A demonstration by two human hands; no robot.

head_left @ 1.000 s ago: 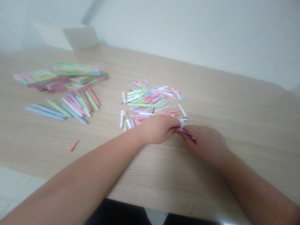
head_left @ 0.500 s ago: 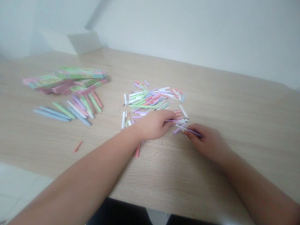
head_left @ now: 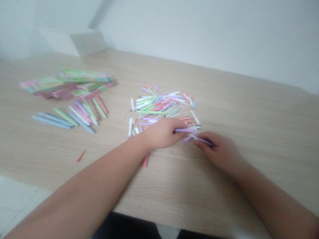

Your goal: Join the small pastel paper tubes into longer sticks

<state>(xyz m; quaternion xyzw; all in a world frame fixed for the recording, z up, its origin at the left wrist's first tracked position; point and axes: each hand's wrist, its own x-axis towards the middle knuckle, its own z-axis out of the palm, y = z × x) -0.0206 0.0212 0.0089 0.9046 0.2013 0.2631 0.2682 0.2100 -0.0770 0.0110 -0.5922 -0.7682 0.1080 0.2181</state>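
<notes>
My left hand (head_left: 164,134) is closed around a light purple pen barrel (head_left: 184,130) that sticks out to the right past its fingertips. Just to its right, my right hand (head_left: 221,151) pinches a darker purple pen part (head_left: 206,142) with a thin white piece (head_left: 193,136) pointing left. The two held parts are close together; whether they touch is hard to tell. Under and beyond both hands lies a loose pile of pen parts (head_left: 159,108) in green, white, purple, coral and blue. Another purple piece (head_left: 188,138) rests below the fingertips.
On the left, a row of thick pastel pens (head_left: 64,116) lies below a stack of pink and green boxes (head_left: 84,77). One small coral piece (head_left: 80,156) sits apart near my left forearm. A white folded card or box (head_left: 87,43) stands by the wall on the wooden table (head_left: 249,106).
The view has shifted slightly. The purple barrel in my left hand shows more clearly, and the white piece in my right hand has moved a little to the right.
</notes>
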